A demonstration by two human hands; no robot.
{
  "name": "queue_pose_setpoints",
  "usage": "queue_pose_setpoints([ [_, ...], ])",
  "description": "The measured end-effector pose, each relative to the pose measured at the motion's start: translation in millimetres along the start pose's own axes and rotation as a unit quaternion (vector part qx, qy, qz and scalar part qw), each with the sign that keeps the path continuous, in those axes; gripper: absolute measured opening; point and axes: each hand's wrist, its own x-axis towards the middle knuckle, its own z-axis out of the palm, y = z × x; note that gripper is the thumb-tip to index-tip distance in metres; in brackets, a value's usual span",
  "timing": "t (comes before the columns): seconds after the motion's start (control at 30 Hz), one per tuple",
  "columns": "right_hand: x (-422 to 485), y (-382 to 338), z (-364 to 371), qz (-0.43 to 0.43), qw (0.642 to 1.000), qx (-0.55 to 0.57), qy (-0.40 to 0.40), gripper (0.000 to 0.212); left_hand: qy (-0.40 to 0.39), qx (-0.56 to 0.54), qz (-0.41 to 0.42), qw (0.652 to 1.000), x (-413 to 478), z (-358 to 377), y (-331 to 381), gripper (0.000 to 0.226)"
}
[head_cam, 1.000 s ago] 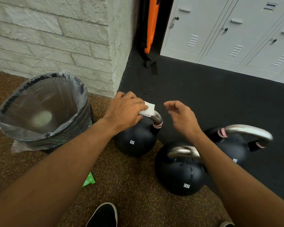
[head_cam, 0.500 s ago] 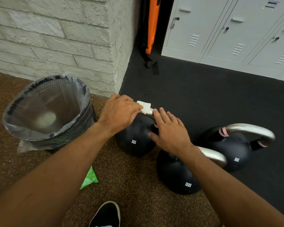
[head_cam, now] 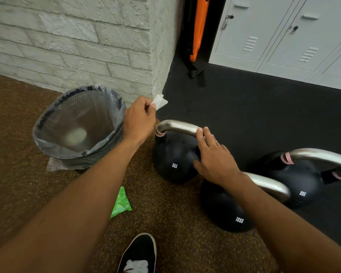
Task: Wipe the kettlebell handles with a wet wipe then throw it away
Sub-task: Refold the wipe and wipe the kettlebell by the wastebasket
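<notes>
Wipe (head_cam: 159,102) is pinched in the left hand (head_cam: 140,119), fingers curled on its lower edge and a white corner poking up past the knuckles. On my feed it hangs in the air, off the steel, between the bin (head_cam: 104,149) and the left end of the handle (head_cam: 178,127). That handle belongs to the near bell (head_cam: 173,158) (marked 8KG), which stands just right of the bin where brown floor meets black mat. The right hand (head_cam: 215,156) lies flat with straight fingers on the handle's right end, thumb down against the bell's shoulder, gripping nothing. Its wrist crosses over the 12KG bell (head_cam: 224,209), which stands closest to me, with a far bell (head_cam: 303,180) beside it on the right. The bin has a clear liner; something pale lies at its bottom, too blurred for me to name. A green wrapper (head_cam: 121,203) lies on the floor below the left forearm, and a black shoe (head_cam: 138,255) shows at the bottom edge.
</notes>
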Motion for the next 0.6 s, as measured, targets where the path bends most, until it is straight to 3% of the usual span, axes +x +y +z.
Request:
queue_pose_setpoints([
  [0.2, 2, 2, 5, -0.004, 1.000, 0.000, 0.010, 0.086, -0.088, 0.001, -0.075, 0.993, -13, 8, -20, 0.007],
  [0.33, 2, 3, 2, -0.007, 1.000, -0.001, 0.006, 0.086, -0.117, 0.042, -0.052, 0.991, -28, 21, -25, 0.007],
  [0.47, 2, 2, 4, -0.003, 1.000, 0.008, 0.008, 0.087, -0.151, 0.090, -0.014, 0.984, -27, 23, -29, 0.050],
  [0.6, 3, 0, 6, -0.001, 1.000, 0.019, 0.008, 0.088, -0.189, 0.132, 0.021, 0.973, -18, 23, -21, 0.057],
])
